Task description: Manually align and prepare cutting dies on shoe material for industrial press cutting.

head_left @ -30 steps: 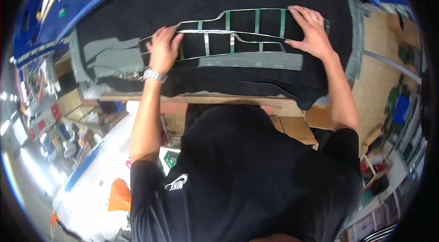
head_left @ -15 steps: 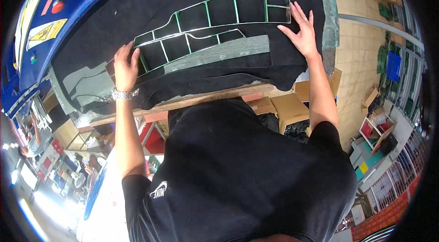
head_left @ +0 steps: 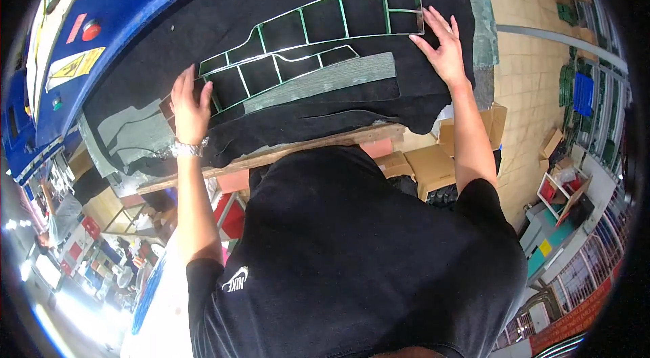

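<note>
A long stepped cutting die [head_left: 308, 25], a steel-edged frame with green cross-bars, lies on black sheet material [head_left: 203, 23]. My left hand [head_left: 191, 107], with a metal watch at its wrist, grips the die's left end, its thumb and fingers on either side of the edge. At the die's right end is my right hand [head_left: 443, 53], its fingers spread and stretched out. Its thumb and forefinger tip rest by the end corner. A grey-green strip [head_left: 332, 82] shows along the die's near edge. Whatever lies under my left palm is hidden.
A blue machine [head_left: 128, 13] with a red button [head_left: 91, 31] curves over the left side. The worktable has a wooden front edge [head_left: 284, 155] close to my body. Cardboard boxes [head_left: 430, 163] stand below on the right, and a metal rail [head_left: 562, 40] crosses farther right.
The view has shifted slightly. My left thumb now stands a little farther from the fingers. The die keeps its place on the black material, and my right hand stays at its end.
</note>
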### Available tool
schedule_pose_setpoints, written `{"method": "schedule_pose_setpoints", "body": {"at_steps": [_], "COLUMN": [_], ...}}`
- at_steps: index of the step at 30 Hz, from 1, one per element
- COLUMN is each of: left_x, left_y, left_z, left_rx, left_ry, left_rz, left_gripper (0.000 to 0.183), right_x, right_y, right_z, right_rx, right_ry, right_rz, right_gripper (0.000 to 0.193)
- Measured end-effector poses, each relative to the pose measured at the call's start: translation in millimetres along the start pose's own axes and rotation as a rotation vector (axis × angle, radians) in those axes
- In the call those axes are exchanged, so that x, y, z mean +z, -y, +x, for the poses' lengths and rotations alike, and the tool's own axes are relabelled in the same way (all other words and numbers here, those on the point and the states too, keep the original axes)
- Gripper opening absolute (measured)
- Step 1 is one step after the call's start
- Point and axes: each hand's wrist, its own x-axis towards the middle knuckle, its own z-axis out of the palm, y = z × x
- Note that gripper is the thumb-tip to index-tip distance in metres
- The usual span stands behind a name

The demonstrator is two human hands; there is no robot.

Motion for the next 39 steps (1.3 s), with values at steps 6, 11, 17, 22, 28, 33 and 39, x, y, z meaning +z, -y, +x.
{"method": "schedule_pose_setpoints", "body": {"at_steps": [6, 11, 17, 22, 28, 33, 39], "left_x": [-23.1, -4.0, 31.7, 46.4, 48.8, 46.6, 45.8], "left_y": [-51.8, -20.7, -0.5, 9.4, 20.0, 25.7, 25.5], "left_z": [-57.2, -81.3, -52.9, -11.2, 30.2, 50.1, 44.8], "left_rx": [0.06, -0.13, -0.092, -0.118, -0.176, -0.17, -0.245], "left_ry": [-0.058, 0.255, -0.02, -0.094, -0.085, -0.063, 0.057], "left_rz": [-0.127, -0.049, 0.041, 0.022, -0.033, -0.07, -0.065], "left_gripper": [0.017, 0.042, 0.041, 0.035, 0.031, 0.035, 0.043], "right_x": [-14.5, -11.0, 11.8, 12.8, 46.0, 82.7, 104.0], "right_y": [39.6, 102.4, 190.0, 225.5, 206.0, 185.4, 177.4], "right_z": [5.9, 85.3, 179.6, 244.5, 209.6, 140.6, 102.2], "right_rx": [-0.016, -0.037, -0.347, -0.144, -0.177, -0.069, -0.144], "right_ry": [-0.175, -0.196, -0.237, -0.19, 0.02, 0.468, 0.2], "right_rz": [-0.062, 0.044, 0.183, 0.248, 0.115, -0.071, -0.287], "right_gripper": [0.038, 0.034, 0.023, 0.026, 0.03, 0.03, 0.044]}}
